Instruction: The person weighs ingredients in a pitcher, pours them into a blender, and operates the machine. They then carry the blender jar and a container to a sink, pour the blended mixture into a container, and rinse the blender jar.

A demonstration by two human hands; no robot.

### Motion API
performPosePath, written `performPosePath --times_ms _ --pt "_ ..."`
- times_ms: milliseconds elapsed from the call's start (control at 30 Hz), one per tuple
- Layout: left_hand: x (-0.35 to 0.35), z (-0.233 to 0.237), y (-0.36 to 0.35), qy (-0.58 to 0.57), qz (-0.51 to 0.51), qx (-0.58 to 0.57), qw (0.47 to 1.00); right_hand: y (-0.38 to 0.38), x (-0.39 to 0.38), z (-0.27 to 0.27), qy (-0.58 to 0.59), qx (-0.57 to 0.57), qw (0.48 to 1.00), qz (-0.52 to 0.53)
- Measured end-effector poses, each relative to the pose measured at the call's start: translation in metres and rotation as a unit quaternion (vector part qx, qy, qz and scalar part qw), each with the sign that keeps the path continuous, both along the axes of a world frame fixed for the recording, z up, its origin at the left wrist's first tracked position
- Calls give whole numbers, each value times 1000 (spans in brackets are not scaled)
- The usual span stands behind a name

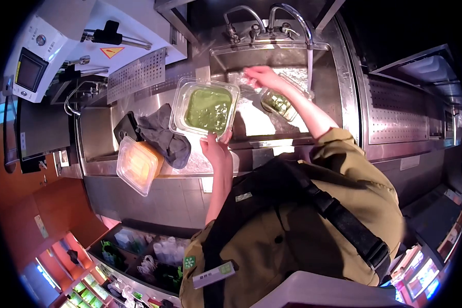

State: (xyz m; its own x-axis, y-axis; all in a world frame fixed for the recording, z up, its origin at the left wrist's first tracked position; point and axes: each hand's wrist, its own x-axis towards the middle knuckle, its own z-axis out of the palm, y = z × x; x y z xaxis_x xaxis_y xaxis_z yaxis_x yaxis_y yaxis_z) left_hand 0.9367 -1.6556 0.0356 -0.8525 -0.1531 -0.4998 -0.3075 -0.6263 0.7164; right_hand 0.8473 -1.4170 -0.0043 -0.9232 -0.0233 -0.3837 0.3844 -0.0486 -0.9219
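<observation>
At the sink [339,66], the left hand [215,146] pinched the near rim of the green-filled tub [208,109] beside the basin. The right hand [262,77] met the small tub [280,102] inside, its grip too blurred to tell. Keeping the full tub level seemed wise.

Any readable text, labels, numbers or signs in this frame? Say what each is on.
Nothing reads as words.
Yellow warning triangle on the white machine: symbol only, no text.
Name tag on the jacket: characters blurred.
Green badge beside it: logo only, too small.
Paper label on the counter front: unreadable.
Green-filled container in the left hand: no label visible.
</observation>
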Motion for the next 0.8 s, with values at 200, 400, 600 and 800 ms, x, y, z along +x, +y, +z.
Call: performPosePath --times_ms 200,400,600,800 --pt "3 1 -2 -10 -13 -16 1000 -39 -38 35 132 75 950 272" --pt "5 -8 -2 -14 7 -1 1000 -46 -12 16 130 32 981 139" --pt "9 -20 20 -10 46 -4 999 -89 28 14 133 118 954 -243" --pt "16 -8 37 -24 26 9 999 -110 57 11 129 119 925 -338"
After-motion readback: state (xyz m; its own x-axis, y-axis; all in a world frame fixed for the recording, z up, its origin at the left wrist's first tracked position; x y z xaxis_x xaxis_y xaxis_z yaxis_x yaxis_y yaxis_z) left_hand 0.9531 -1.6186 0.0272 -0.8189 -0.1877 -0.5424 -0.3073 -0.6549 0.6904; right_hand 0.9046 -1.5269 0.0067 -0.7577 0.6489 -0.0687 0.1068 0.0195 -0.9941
